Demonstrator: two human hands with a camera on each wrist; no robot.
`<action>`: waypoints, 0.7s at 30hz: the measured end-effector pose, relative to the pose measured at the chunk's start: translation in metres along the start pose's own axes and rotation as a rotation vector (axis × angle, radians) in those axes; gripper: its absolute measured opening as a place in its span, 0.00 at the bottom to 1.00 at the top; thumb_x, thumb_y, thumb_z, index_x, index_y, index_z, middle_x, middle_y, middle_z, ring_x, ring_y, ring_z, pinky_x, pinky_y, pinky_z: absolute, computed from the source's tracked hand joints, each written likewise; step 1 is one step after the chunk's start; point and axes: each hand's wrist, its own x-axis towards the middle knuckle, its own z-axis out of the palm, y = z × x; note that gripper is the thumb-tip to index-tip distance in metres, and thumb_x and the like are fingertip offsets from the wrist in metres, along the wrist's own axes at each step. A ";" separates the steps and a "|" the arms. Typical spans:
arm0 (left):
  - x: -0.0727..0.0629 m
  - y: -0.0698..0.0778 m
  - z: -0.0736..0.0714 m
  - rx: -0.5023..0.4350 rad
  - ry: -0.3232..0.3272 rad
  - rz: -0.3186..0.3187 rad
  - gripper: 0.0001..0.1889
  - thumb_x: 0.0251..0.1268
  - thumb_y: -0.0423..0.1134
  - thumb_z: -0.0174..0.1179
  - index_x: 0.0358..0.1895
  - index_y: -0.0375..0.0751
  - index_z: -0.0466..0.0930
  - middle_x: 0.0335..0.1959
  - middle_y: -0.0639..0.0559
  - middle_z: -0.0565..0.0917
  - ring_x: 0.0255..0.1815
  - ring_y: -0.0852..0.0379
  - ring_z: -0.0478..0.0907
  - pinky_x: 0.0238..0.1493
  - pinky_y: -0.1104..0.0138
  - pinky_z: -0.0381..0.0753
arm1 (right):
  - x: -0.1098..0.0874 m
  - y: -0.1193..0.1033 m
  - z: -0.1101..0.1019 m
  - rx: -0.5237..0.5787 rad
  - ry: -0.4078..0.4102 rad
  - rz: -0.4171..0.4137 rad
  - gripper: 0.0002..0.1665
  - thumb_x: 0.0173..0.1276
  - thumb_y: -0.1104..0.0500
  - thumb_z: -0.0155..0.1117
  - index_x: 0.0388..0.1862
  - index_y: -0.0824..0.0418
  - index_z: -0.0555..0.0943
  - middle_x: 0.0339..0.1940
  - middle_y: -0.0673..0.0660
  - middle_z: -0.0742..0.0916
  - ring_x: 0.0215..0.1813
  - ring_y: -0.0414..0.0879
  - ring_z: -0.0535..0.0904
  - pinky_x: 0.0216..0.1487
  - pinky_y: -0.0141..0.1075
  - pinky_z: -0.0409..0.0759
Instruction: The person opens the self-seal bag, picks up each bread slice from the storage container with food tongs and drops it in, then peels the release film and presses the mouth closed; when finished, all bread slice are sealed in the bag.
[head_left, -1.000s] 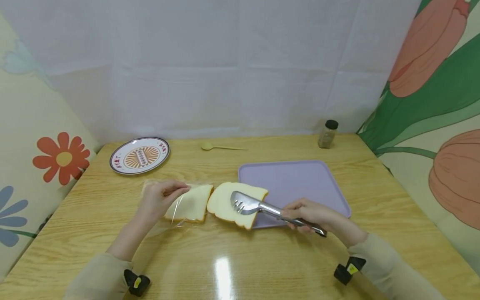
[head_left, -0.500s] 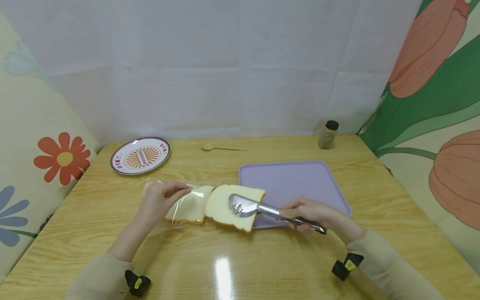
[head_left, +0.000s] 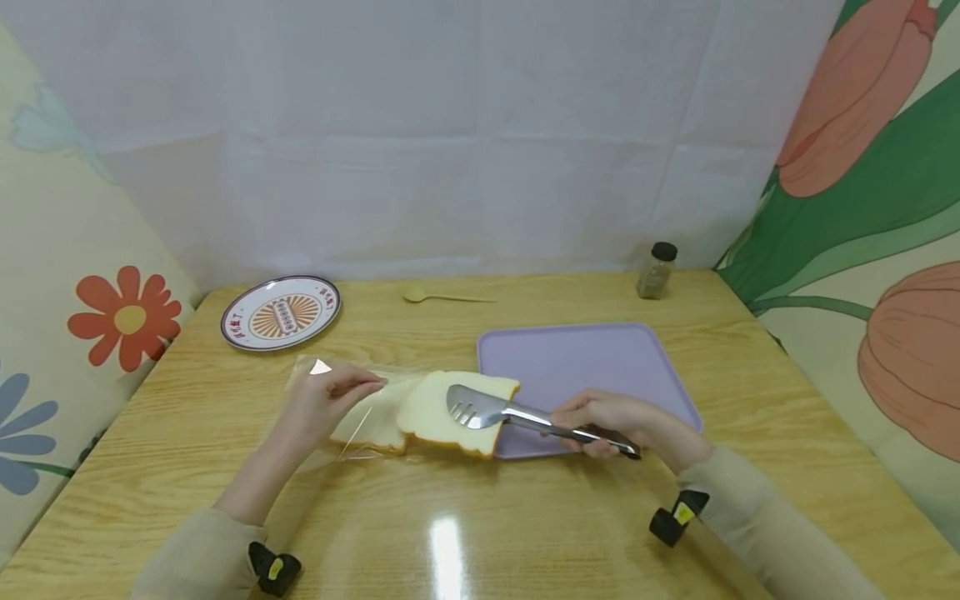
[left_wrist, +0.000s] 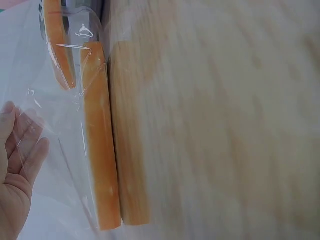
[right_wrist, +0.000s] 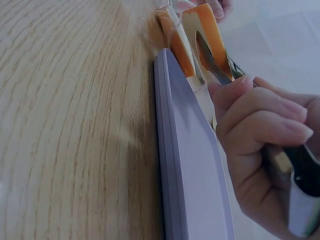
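Observation:
My left hand (head_left: 318, 407) pinches the upper film of a clear plastic bag (left_wrist: 55, 125) and holds it up. In the bag, flat on the table, lies a slice of bread (head_left: 369, 423); its brown crust (left_wrist: 102, 145) shows in the left wrist view. My right hand (head_left: 611, 419) grips metal tongs (head_left: 536, 419), whose slotted head clamps a second bread slice (head_left: 423, 414). That slice is raised and tilted, with its left part over the bagged slice at the bag's mouth. How far it is inside the film I cannot tell.
A lilac tray (head_left: 577, 358) lies under the tongs, to the right of the bread. Behind are a patterned plate (head_left: 247, 333), a gold spoon (head_left: 416, 293) and a dark-capped jar (head_left: 656, 272). White cloth hangs at the table's back edge.
The right hand has moved left with the tongs and the held slice, which now overlaps the bagged slice instead of sitting beside it. The left hand has barely shifted.

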 end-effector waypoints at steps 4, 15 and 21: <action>0.000 0.002 0.000 -0.001 0.009 0.009 0.07 0.49 0.22 0.66 0.31 0.36 0.86 0.29 0.44 0.87 0.33 0.82 0.76 0.32 0.85 0.78 | 0.004 -0.002 -0.001 0.016 -0.011 0.006 0.25 0.72 0.56 0.50 0.55 0.77 0.70 0.19 0.50 0.77 0.12 0.34 0.64 0.10 0.24 0.62; 0.000 0.000 -0.003 -0.009 -0.020 -0.020 0.07 0.53 0.22 0.64 0.34 0.35 0.86 0.31 0.42 0.87 0.35 0.82 0.76 0.34 0.85 0.78 | 0.014 -0.009 -0.012 -0.129 -0.020 -0.019 0.22 0.73 0.56 0.51 0.51 0.76 0.74 0.19 0.50 0.77 0.13 0.35 0.63 0.11 0.24 0.61; 0.000 -0.003 -0.001 -0.029 -0.040 0.007 0.06 0.53 0.23 0.64 0.33 0.35 0.86 0.31 0.42 0.87 0.34 0.77 0.79 0.35 0.84 0.79 | 0.018 -0.010 -0.012 -0.109 -0.028 0.004 0.23 0.72 0.56 0.52 0.51 0.77 0.74 0.19 0.51 0.77 0.12 0.35 0.63 0.11 0.24 0.61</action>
